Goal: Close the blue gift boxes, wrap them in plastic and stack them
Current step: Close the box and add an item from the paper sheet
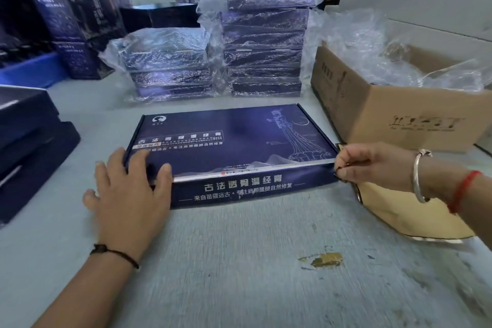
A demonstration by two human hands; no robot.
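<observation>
Left hand [130,189] is flat, fingers spread and straight, pressing down on the near left corner of the blue gift box [231,146], palm hanging partly off onto the grey table [239,261]. Right hand [372,165] is at the box's opposite near corner, fingers curled in and pinching right at that edge; can't quite make out what's between the fingertips, it's small and dark. The box lies flat and closed between the two hands, lid up with the white figure drawing on it.

Just under the right wrist there's a tan envelope-looking sheet [404,213]. Beyond that hand sits an open cardboard carton [394,114] full of clear plastic. Straight past the box, two stacks of plastic-wrapped boxes [263,42], the right one taller. Off beyond the left hand, a pile of dark unwrapped boxes [29,146].
</observation>
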